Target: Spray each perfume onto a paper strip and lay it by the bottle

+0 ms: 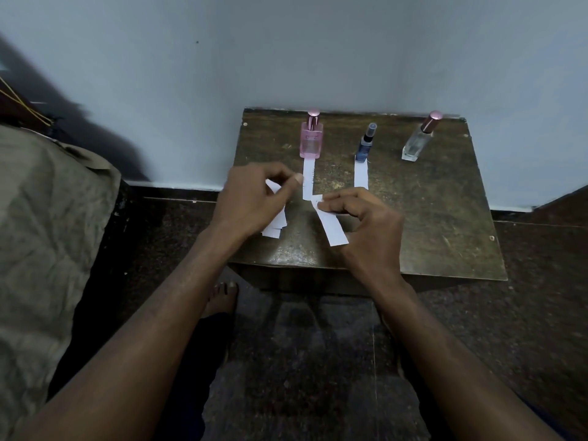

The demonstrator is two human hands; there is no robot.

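While three bottles stand behind | left hand [251, 198] grips spare strips [276, 225] | right hand [366, 218] pinches one strip [331, 227]

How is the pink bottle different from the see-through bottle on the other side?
The pink bottle has a paper strip lying in front of it; the clear bottle has none. The pink bottle is tinted pink and looks wider; the clear bottle is colourless and slimmer. Both have pinkish caps and stand on the table.
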